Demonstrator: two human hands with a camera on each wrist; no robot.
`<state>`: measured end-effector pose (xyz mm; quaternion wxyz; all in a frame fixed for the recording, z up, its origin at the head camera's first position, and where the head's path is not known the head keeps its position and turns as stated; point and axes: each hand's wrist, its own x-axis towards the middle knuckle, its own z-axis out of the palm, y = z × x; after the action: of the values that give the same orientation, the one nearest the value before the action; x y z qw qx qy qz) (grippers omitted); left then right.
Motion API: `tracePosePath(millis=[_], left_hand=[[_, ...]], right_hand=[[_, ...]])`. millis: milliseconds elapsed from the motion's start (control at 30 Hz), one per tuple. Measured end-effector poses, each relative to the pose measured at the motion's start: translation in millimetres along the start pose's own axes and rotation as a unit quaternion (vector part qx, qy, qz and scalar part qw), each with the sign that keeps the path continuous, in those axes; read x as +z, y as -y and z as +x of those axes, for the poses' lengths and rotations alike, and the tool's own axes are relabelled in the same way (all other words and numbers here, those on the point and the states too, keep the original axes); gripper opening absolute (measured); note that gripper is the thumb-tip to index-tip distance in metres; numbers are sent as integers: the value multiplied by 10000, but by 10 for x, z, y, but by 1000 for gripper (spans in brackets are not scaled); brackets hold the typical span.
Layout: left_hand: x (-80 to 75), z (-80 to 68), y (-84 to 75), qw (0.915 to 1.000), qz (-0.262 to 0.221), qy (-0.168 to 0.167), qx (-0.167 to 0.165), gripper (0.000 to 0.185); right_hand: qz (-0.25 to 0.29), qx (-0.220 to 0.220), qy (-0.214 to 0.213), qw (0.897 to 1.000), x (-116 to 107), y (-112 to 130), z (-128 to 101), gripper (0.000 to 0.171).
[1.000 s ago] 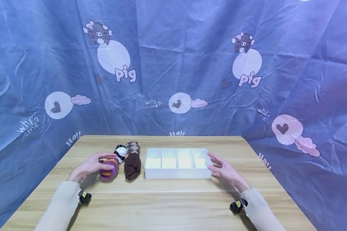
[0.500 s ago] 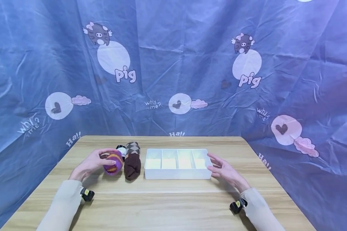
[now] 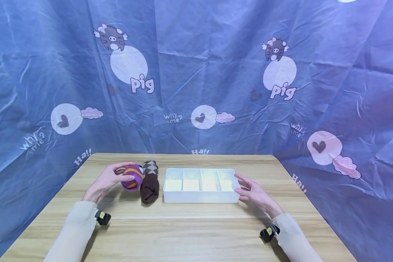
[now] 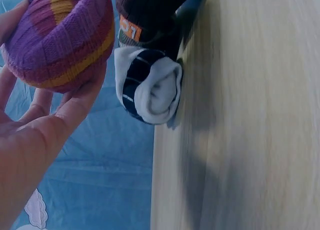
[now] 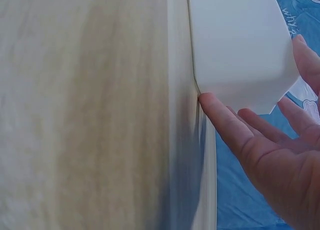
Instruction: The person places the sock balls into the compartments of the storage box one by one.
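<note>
My left hand (image 3: 108,179) grips a balled-up purple sock (image 3: 132,178) with orange stripes, thumb and fingers around it. The left wrist view shows this sock raised off the table. Just beyond it lies a rolled white-and-black sock (image 4: 157,92), mostly hidden in the head view. To the right are a dark brown rolled sock (image 3: 150,189) and, behind it, a grey argyle sock (image 3: 150,167). My right hand (image 3: 257,194) touches the right end of a white box (image 3: 201,197) with nearly straight fingers. Several compartments divide the box, and nothing lies in them.
The wooden table (image 3: 190,236) bears everything. Behind it and at both sides hangs a blue curtain (image 3: 183,80) with pig prints. A small dark wrist camera (image 3: 103,217) sits on the left sleeve, another camera (image 3: 269,233) on the right.
My left hand has lifted the purple sock and moved it away from me and slightly right, so it now covers most of the white-and-black sock. Right hand and box have stayed put.
</note>
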<state>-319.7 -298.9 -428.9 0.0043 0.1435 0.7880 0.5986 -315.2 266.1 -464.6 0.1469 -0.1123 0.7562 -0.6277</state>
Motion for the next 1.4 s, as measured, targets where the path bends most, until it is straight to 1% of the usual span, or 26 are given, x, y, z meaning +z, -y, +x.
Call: tracePosePath(millis=[100, 200, 433, 567, 667, 833, 967, 1067, 1200, 1300, 1400], left_hand=[[25, 20, -8, 9999, -15, -138, -6, 66], [48, 31, -29, 9998, -35, -210, 4, 67], [133, 87, -89, 9993, -4, -372, -13, 67], [215, 143, -107, 9990, 25, -438, 123, 66], [285, 184, -119, 9986, 49, -513, 145, 66], [424, 257, -159, 9987, -118, -491, 118, 66], [523, 307, -180, 9985, -160, -499, 173, 65], [586, 333, -199, 9978, -82, -590, 277, 63], [665, 351, -255, 9974, -90, -654, 294, 62], [726, 367, -295, 9970, -180, -682, 313, 61], [791, 399, -314, 9962, -262, -705, 444, 59]], right_hand=[[7, -1, 18, 10000, 7, -2, 5, 77], [-4, -67, 90, 9999, 10, -3, 14, 77], [88, -22, 100, 9999, 8, 17, 14, 76], [49, -65, 175, 9998, 7, 31, 2, 77], [68, -70, 230, 9997, 9, 29, -9, 77], [122, -60, 215, 9997, 8, 23, -24, 77], [185, -41, 194, 9996, -1, 14, -21, 77], [217, -29, 140, 9997, -1, 5, -22, 77], [253, 10, 103, 9996, 9, -5, -27, 77], [233, 10, 136, 9996, 6, -6, -23, 77], [199, -19, 174, 9996, -8, 5, -21, 77]])
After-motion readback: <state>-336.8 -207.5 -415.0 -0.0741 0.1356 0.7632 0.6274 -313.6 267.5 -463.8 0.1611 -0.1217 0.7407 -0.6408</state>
